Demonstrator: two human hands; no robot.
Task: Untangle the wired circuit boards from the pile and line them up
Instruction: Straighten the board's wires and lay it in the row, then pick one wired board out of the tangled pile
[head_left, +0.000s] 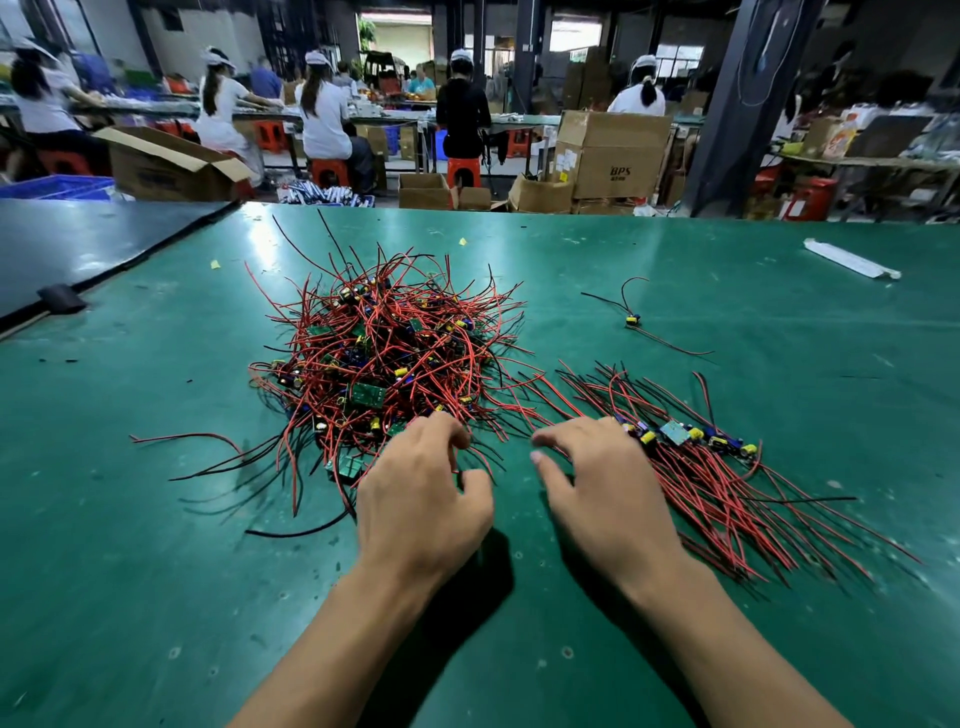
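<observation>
While the left hand sits at the near edge of the pile with its fingers curled down among the red and black wires, it cannot be told whether they pinch one. The right hand lies just right of it, thumb and forefinger apart and holding nothing. Its outer fingers touch the left end of the row of lined-up circuit boards.

That row runs rightward from the hand, the boards side by side, their wires fanned toward the near right and the far left. The pile is a tangled heap left of the middle of the green table, with green boards and yellow and blue parts showing through the wires. A single board lies apart, far right of the pile, its wires spread out.

The only writing that can be read is "BPS" on the front of a cardboard box beyond the table; the small characters under it and the labels on the box's side are too small to read.

Pile and row are near each other, and stray wires cross the narrow gap between them. Green surface shows near the forearms, left of the pile up to the seam with a black mat, and right of the row. The table's far edge runs straight across beyond the pile. A white strip lies near that edge at the far right, well apart from the boards.
</observation>
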